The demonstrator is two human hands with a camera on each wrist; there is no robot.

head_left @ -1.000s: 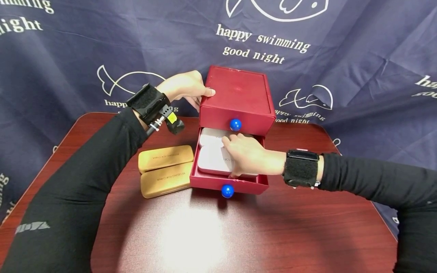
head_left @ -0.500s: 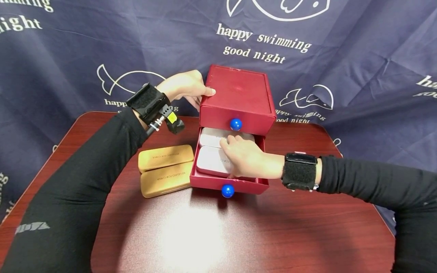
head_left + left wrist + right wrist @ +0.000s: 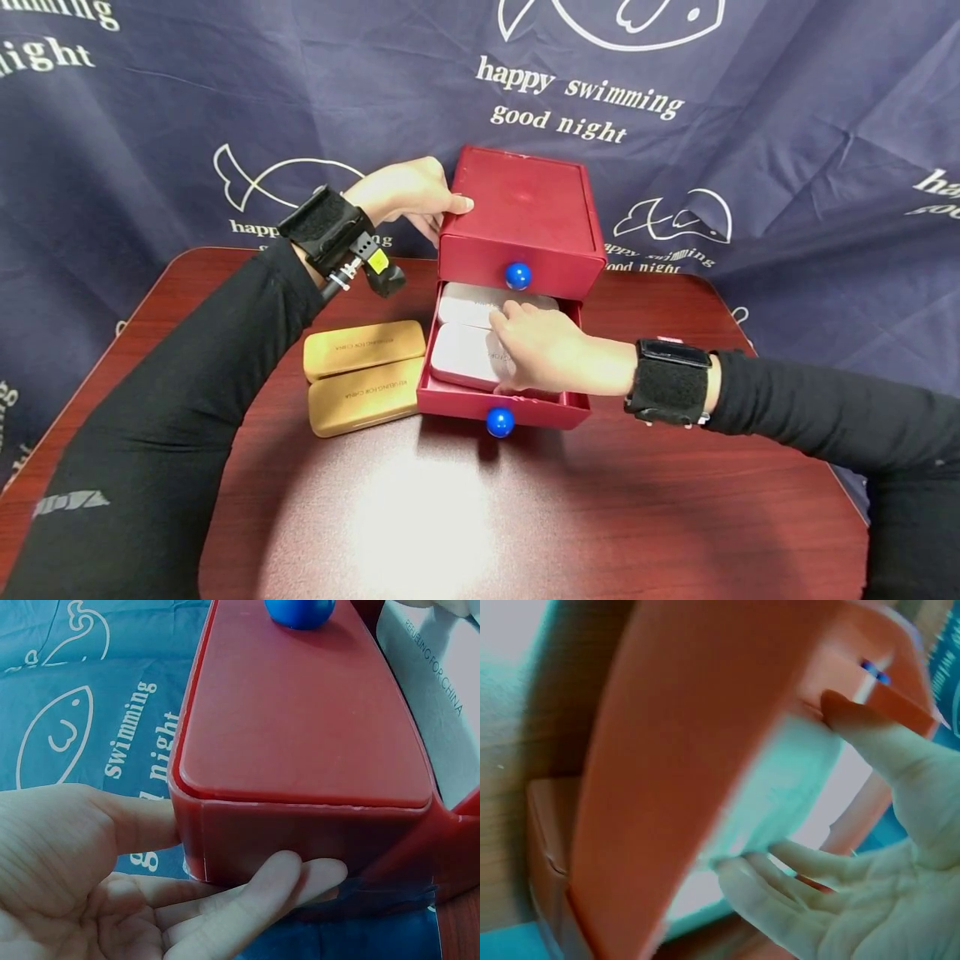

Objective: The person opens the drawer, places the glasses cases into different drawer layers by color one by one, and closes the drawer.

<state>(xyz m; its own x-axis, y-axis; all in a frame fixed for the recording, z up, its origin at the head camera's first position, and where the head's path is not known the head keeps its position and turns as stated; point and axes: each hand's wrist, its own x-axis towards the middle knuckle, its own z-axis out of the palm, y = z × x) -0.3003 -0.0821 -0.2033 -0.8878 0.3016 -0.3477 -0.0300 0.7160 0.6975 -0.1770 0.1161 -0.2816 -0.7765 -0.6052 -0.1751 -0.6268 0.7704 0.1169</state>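
Observation:
A red two-drawer box (image 3: 521, 200) stands at the back of the table, each drawer front bearing a blue knob (image 3: 517, 275). Its lower drawer (image 3: 525, 410) is pulled out, with two white cases inside. My left hand (image 3: 408, 192) clasps the box's back left corner, thumb on the top edge; the left wrist view shows the left hand (image 3: 112, 885) with thumb and fingers on the two walls of the red box (image 3: 300, 727). My right hand (image 3: 543, 350) is in the drawer, fingers round the near white case (image 3: 461, 357). In the right wrist view my right hand (image 3: 870, 900) has its fingertips at the edge of the white case (image 3: 780, 795).
Two gold cases (image 3: 363, 348) lie side by side on the dark red table (image 3: 525, 517), just left of the open drawer. A navy printed cloth (image 3: 750, 125) hangs behind the table. The second white case (image 3: 465, 302) lies at the drawer's back, partly under the upper drawer.
My right hand has shifted slightly over the near white case. The left hand and the box have stayed put.

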